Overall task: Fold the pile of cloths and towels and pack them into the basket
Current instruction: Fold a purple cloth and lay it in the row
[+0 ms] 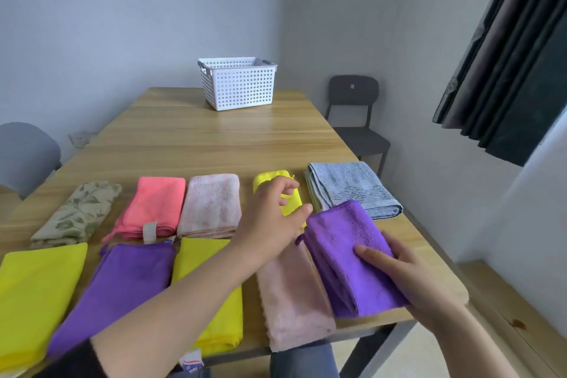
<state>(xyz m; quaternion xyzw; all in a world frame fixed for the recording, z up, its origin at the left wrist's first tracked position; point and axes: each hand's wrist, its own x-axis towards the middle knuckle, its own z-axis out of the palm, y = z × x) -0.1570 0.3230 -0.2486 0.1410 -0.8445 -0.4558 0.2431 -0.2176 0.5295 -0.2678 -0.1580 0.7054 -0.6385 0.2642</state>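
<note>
Folded cloths [153, 205] lie side by side in two rows across the near end of the table [214, 138], probably kept flat and separate so each lifts without losing its fold. The basket [237, 83] stands at the far end, well apart, with no cloth showing in it. The left hand [273, 218] hovers over a small yellow cloth [270, 176], fingers loosely spread and holding nothing. Whether its thumb touches the purple cloth [340, 242] cannot be told. The right hand [408, 279] grips that folded cloth, thumb on top and fingers beneath, likely to keep its layers together. A blue towel [349, 184] lies just beyond.
</note>
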